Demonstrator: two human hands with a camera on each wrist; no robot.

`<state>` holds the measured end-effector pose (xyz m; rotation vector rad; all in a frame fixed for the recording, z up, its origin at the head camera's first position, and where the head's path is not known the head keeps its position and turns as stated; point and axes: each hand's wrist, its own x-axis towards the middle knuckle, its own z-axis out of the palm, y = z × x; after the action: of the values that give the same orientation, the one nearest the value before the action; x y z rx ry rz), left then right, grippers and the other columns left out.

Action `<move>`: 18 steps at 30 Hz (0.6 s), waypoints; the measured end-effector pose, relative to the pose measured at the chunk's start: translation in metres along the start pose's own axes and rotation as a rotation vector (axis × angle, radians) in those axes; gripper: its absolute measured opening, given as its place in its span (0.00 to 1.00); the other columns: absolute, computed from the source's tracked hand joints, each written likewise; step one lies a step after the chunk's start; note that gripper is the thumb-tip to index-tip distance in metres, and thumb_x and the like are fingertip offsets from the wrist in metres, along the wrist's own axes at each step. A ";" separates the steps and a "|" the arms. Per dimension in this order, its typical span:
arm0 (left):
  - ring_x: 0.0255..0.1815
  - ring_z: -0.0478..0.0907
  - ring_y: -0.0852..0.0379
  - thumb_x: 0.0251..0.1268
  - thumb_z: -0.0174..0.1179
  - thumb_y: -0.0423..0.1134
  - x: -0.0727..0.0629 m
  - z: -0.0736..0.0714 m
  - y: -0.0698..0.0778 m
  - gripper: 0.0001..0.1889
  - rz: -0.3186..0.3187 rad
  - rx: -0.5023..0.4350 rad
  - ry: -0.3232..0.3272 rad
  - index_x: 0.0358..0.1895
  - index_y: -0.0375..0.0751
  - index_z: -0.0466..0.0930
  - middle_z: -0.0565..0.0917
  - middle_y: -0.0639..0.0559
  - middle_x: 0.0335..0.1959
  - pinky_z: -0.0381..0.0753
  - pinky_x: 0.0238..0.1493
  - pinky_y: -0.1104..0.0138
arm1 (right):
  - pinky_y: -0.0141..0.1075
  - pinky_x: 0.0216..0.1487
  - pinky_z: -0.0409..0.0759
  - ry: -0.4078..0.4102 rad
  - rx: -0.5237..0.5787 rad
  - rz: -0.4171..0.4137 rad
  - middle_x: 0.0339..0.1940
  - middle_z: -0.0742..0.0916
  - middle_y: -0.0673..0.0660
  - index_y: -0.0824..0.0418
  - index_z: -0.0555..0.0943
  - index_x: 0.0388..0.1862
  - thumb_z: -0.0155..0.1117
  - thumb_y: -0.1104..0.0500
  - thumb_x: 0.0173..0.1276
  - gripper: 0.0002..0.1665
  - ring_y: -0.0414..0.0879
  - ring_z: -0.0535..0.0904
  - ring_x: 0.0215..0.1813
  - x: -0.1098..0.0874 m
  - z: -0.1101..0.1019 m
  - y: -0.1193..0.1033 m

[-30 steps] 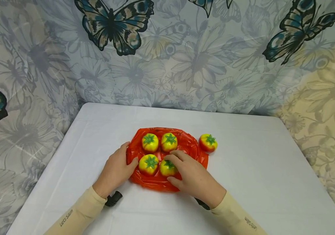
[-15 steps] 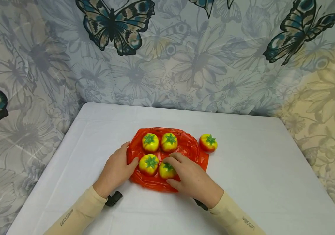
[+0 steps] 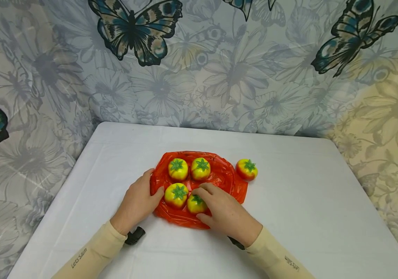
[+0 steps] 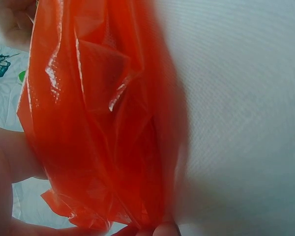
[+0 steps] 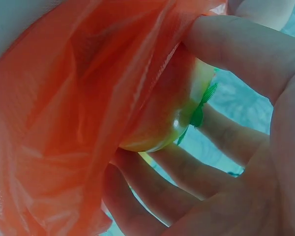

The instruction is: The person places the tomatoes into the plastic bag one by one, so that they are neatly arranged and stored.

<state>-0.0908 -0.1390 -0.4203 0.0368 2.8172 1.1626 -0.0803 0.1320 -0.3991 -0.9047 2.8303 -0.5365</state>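
A red plastic bag [image 3: 224, 174] lies spread wide in the middle of the table, its rim folded low. My left hand [image 3: 137, 201] holds the bag's left side, thumb over the rim; the left wrist view shows its crinkled wall [image 4: 98, 123]. Inside sit yellow-red toy tomatoes with green leafy tops: a back-left one [image 3: 178, 169], a back-right one [image 3: 200, 169] and a front-left one [image 3: 176, 195]. Around the front-right toy tomato [image 3: 194, 206] curl the fingers of my right hand [image 3: 228, 211]. That tomato's lower part is behind the bag wall in the right wrist view.
Another toy tomato [image 3: 247, 170] stands just outside the bag's right edge, on the white-covered table [image 3: 307, 193]. A butterfly-and-flower patterned cloth [image 3: 202, 77] hangs behind and at both sides of the table.
My right hand has shifted slightly left, with the front-right toy tomato moving closer to the front-left one. The left hand stays on the bag's left side.
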 end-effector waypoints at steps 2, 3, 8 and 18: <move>0.71 0.81 0.36 0.79 0.61 0.43 0.000 0.000 0.000 0.38 0.004 -0.006 0.001 0.83 0.30 0.59 0.76 0.32 0.76 0.84 0.68 0.42 | 0.41 0.64 0.88 0.009 -0.002 -0.007 0.63 0.84 0.50 0.50 0.80 0.68 0.81 0.50 0.68 0.32 0.44 0.84 0.61 0.000 0.000 0.000; 0.71 0.80 0.36 0.79 0.60 0.43 0.000 0.000 0.000 0.38 0.007 -0.010 0.001 0.83 0.30 0.59 0.76 0.32 0.76 0.84 0.69 0.41 | 0.41 0.64 0.88 0.013 -0.002 -0.010 0.63 0.84 0.50 0.50 0.80 0.69 0.81 0.50 0.68 0.32 0.44 0.84 0.61 0.000 0.000 0.001; 0.72 0.79 0.35 0.79 0.60 0.44 0.000 0.001 0.000 0.38 0.012 0.002 0.002 0.84 0.30 0.58 0.75 0.32 0.77 0.83 0.70 0.41 | 0.42 0.66 0.88 0.015 0.020 0.005 0.66 0.83 0.51 0.49 0.80 0.72 0.81 0.46 0.68 0.35 0.45 0.84 0.63 -0.002 -0.005 0.002; 0.73 0.79 0.34 0.79 0.60 0.43 -0.001 0.002 0.000 0.38 0.010 0.019 0.004 0.83 0.29 0.58 0.75 0.31 0.77 0.83 0.68 0.40 | 0.51 0.68 0.87 0.188 0.025 0.097 0.70 0.83 0.52 0.52 0.79 0.74 0.80 0.45 0.69 0.37 0.51 0.83 0.69 -0.005 -0.038 0.036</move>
<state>-0.0897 -0.1372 -0.4218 0.0509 2.8347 1.1388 -0.1037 0.1736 -0.3775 -0.7441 3.0078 -0.6763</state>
